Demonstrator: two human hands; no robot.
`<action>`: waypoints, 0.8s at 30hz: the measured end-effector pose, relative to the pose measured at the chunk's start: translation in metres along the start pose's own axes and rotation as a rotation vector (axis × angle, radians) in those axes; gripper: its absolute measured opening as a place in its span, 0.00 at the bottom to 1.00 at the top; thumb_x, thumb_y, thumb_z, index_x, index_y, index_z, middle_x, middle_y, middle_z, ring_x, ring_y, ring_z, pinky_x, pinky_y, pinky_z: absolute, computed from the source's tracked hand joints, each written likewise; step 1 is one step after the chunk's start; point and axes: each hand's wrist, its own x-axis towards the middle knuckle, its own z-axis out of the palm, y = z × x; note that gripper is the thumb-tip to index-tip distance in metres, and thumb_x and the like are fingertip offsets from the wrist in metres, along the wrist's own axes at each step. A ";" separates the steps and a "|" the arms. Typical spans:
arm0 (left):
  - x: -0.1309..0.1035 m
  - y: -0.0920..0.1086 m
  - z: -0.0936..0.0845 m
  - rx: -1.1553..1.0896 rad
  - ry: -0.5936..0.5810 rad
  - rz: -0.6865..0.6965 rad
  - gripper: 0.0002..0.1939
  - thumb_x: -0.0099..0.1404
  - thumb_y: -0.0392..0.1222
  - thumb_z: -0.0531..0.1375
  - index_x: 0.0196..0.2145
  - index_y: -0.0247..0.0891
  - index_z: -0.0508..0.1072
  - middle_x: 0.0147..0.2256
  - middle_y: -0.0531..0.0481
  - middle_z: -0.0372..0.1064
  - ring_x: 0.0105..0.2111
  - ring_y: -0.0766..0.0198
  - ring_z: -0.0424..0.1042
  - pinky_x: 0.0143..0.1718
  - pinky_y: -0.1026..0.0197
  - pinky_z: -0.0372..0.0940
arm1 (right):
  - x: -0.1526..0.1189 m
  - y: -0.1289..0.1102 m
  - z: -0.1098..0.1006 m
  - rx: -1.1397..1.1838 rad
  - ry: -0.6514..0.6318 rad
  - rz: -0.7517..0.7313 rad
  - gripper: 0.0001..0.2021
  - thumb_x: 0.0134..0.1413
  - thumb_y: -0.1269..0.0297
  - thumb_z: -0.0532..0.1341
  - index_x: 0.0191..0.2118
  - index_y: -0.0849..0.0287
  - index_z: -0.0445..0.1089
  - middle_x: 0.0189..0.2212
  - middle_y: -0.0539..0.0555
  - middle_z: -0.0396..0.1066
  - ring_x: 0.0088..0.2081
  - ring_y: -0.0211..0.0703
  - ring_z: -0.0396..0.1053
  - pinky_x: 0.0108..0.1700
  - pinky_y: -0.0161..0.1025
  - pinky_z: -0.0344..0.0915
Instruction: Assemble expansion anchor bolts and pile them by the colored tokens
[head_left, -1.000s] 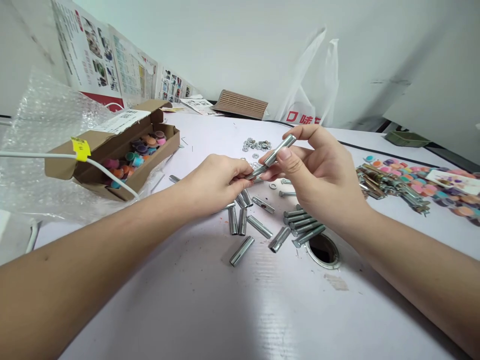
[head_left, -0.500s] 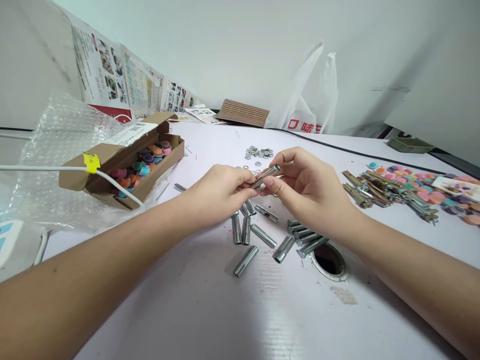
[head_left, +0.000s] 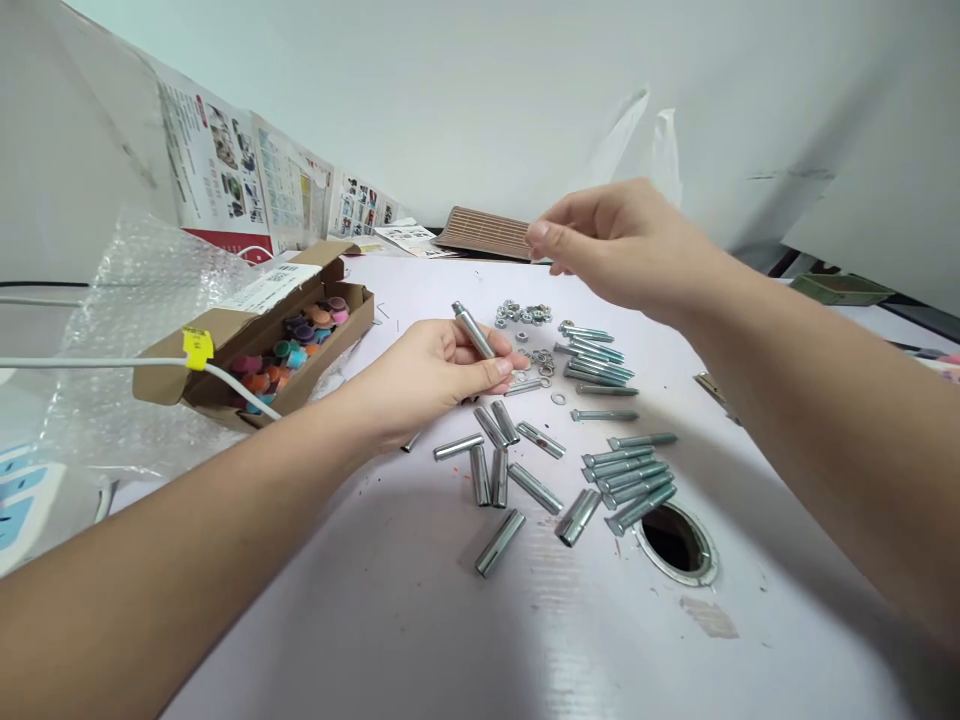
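Observation:
My left hand (head_left: 442, 375) is closed around a shiny metal sleeve (head_left: 474, 331), which tilts up to the left above the table. My right hand (head_left: 600, 240) is raised over the back of the table, fingers pinched together; what they hold, if anything, is hidden. Several metal sleeves (head_left: 535, 488) lie scattered in front of my left hand. Right of them are several bolts with tapered heads (head_left: 637, 490), and more bolts (head_left: 596, 358) lie behind. Small nuts (head_left: 527, 315) and washers (head_left: 546, 368) rest beyond my left fingertips.
An open cardboard box (head_left: 352, 330) with colored caps stands at left beside bubble wrap (head_left: 135, 300). A white cable (head_left: 97, 363) with a yellow tag crosses it. A round hole (head_left: 675, 540) opens in the table at right. Corrugated cardboard (head_left: 484, 232) lies at the back.
My right hand has left the sleeve and moved up and back. My left hand still holds the sleeve, now tilted the other way. The bolts at right have come into fuller view.

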 end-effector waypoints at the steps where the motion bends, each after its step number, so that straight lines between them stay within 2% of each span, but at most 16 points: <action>1: 0.002 -0.001 -0.002 -0.005 0.017 -0.026 0.07 0.63 0.36 0.67 0.39 0.33 0.74 0.42 0.45 0.79 0.40 0.68 0.76 0.44 0.64 0.68 | 0.013 0.010 0.004 -0.093 -0.012 0.043 0.16 0.61 0.49 0.62 0.41 0.58 0.78 0.27 0.55 0.72 0.27 0.40 0.65 0.29 0.40 0.63; 4: 0.007 -0.006 -0.007 0.057 0.056 -0.086 0.09 0.63 0.37 0.67 0.41 0.33 0.75 0.41 0.45 0.79 0.38 0.69 0.76 0.44 0.63 0.68 | 0.045 0.041 0.022 -0.317 -0.217 0.156 0.10 0.55 0.60 0.67 0.40 0.59 0.78 0.37 0.59 0.76 0.33 0.46 0.71 0.37 0.45 0.68; 7: 0.010 -0.011 -0.010 0.124 0.024 -0.141 0.10 0.62 0.39 0.67 0.41 0.35 0.77 0.41 0.45 0.78 0.37 0.67 0.76 0.44 0.63 0.69 | 0.060 0.060 0.038 -0.426 -0.331 0.212 0.11 0.53 0.61 0.67 0.41 0.60 0.78 0.40 0.62 0.77 0.37 0.50 0.72 0.42 0.47 0.69; 10: 0.010 -0.012 -0.009 0.113 0.043 -0.166 0.06 0.64 0.40 0.65 0.37 0.34 0.78 0.45 0.43 0.78 0.42 0.66 0.76 0.48 0.63 0.69 | 0.065 0.067 0.045 -0.453 -0.334 0.224 0.12 0.53 0.59 0.67 0.42 0.60 0.78 0.41 0.63 0.77 0.40 0.53 0.72 0.44 0.48 0.68; 15: 0.010 -0.006 -0.010 0.166 0.132 -0.152 0.09 0.66 0.43 0.63 0.37 0.33 0.77 0.47 0.41 0.77 0.46 0.64 0.76 0.51 0.61 0.69 | 0.072 0.069 0.051 -0.460 -0.414 0.250 0.13 0.54 0.55 0.67 0.39 0.61 0.78 0.40 0.63 0.77 0.41 0.56 0.72 0.44 0.50 0.68; 20: 0.010 -0.010 -0.019 0.355 0.135 -0.140 0.08 0.65 0.44 0.64 0.34 0.35 0.77 0.44 0.40 0.79 0.46 0.57 0.76 0.46 0.56 0.69 | 0.081 0.073 0.056 -0.425 -0.447 0.257 0.14 0.50 0.52 0.70 0.34 0.59 0.77 0.40 0.61 0.76 0.43 0.57 0.72 0.47 0.51 0.67; 24: 0.011 -0.014 -0.022 0.396 0.136 -0.125 0.10 0.63 0.45 0.64 0.36 0.35 0.79 0.41 0.42 0.79 0.41 0.59 0.76 0.40 0.59 0.68 | 0.081 0.073 0.049 -0.374 -0.422 0.266 0.13 0.47 0.53 0.72 0.31 0.59 0.76 0.34 0.60 0.75 0.38 0.53 0.72 0.42 0.49 0.68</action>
